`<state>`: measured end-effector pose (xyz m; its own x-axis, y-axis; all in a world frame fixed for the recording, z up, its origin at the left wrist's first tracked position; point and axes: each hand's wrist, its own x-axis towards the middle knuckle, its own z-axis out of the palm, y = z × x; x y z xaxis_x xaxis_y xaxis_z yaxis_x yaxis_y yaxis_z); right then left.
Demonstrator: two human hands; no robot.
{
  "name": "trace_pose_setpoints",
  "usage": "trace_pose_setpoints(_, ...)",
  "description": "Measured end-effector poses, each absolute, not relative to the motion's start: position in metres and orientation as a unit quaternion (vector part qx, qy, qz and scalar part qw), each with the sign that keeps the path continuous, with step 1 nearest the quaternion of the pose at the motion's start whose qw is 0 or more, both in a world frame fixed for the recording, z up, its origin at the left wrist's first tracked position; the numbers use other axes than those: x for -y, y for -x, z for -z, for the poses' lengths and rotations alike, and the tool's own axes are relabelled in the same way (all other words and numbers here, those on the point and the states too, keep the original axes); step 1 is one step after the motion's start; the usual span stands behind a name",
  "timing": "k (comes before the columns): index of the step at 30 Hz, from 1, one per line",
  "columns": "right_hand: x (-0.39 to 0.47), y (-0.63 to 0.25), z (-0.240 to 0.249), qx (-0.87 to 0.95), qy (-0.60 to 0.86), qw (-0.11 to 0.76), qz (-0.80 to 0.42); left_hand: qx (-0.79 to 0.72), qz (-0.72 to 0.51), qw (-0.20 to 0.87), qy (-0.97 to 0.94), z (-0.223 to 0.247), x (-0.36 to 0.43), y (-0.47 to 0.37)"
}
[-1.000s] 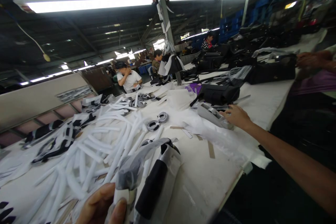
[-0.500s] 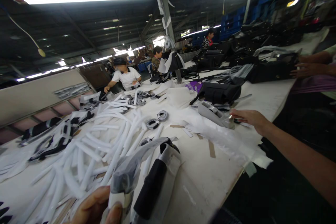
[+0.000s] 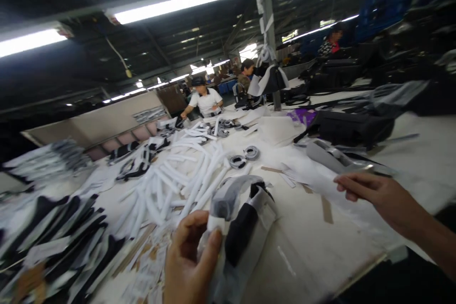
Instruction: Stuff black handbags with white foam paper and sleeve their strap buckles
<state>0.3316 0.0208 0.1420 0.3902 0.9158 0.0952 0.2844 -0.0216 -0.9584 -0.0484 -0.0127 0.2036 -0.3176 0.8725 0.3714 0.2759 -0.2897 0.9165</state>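
Note:
My left hand (image 3: pixel 194 256) is closed on a plastic-wrapped strap (image 3: pixel 244 232), black and grey, looped over at its top. The thumb and fingers pinch it at a white band (image 3: pixel 215 222). Over the table at the right, my right hand (image 3: pixel 374 192) has its fingertips pressed together; whatever is between them, if anything, I cannot make out. Just beyond those fingers lies a grey strap-like piece (image 3: pixel 322 156) with something shiny beside it. White sheeting (image 3: pixel 309 171) spreads under and left of the right hand.
White foam-like tubes (image 3: pixel 171 175) lie heaped left of centre, with coiled grey straps (image 3: pixel 251 152) behind. Stacked black and grey strips (image 3: pixel 53 242) fill the near left. A black bag-like piece (image 3: pixel 352 128) lies at right. A metal post (image 3: pixel 269 23) rises mid-table; a person in white (image 3: pixel 206 102) works beyond.
The view has swung left, bringing the stacked strips into sight. My right hand has drawn back from the grey piece. My left hand still holds the wrapped strap, now higher in view.

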Motion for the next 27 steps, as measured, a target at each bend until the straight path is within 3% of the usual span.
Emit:
trace_pose_setpoints(2,-0.009,-0.276,-0.156,0.515,0.532,0.545,-0.392,-0.533,-0.59,0.276,-0.54,-0.203,0.013,0.048)
trace_pose_setpoints(5,0.009,-0.199,-0.184,0.572,0.398,0.508,-0.506,-0.519,-0.58,0.256,-0.573,-0.2,0.015,0.046)
trace_pose_setpoints(8,0.014,-0.148,-0.209,0.583,0.344,0.493,-0.547,-0.514,-0.566,0.214,-0.608,-0.197,0.018,0.044)
trace_pose_setpoints(17,0.007,-0.124,-0.219,0.623,0.438,0.428,-0.486,-0.474,-0.563,0.157,-0.659,-0.195,0.023,0.05)
trace_pose_setpoints(27,0.004,-0.132,-0.212,0.599,0.492,0.362,-0.517,-0.469,-0.564,0.242,-0.635,-0.185,0.02,0.055)
